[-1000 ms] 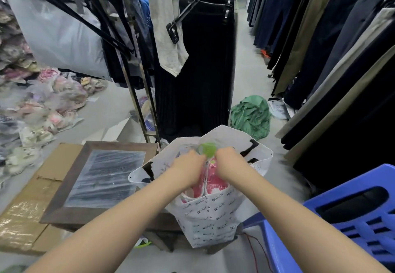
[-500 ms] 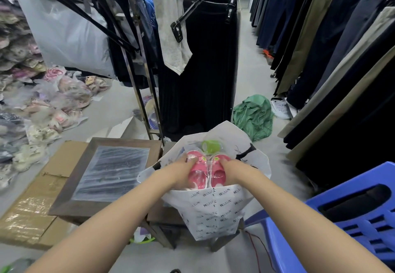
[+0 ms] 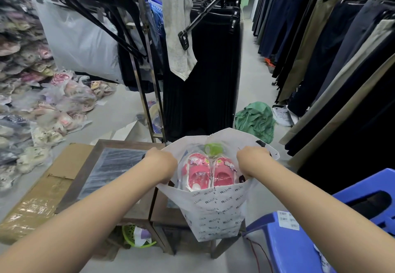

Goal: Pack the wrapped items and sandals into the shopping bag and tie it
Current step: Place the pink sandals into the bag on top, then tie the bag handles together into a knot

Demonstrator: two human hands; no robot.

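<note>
A white printed shopping bag (image 3: 215, 210) hangs open at the front edge of a small dark table (image 3: 89, 172). Inside it stands a pair of pink sandals (image 3: 208, 172) wrapped in clear plastic, toes up. Behind them sits a green wrapped item (image 3: 212, 149). My left hand (image 3: 161, 164) grips the bag's left rim. My right hand (image 3: 253, 160) grips the right rim by the black handle cutout. The two hands hold the mouth spread wide. The bag's bottom and anything deeper inside are hidden.
A blue plastic stool (image 3: 320, 230) stands at the lower right. A metal clothes rack (image 3: 147, 84) with dark garments rises just behind the bag. Bagged shoes (image 3: 42, 106) pile up at the left. Trousers hang along the right aisle, and a green cloth (image 3: 255, 121) lies on the floor.
My hands moved apart from the middle of the bag to its left and right rims, pulling the mouth open. The pink sandals now show fully between them.
</note>
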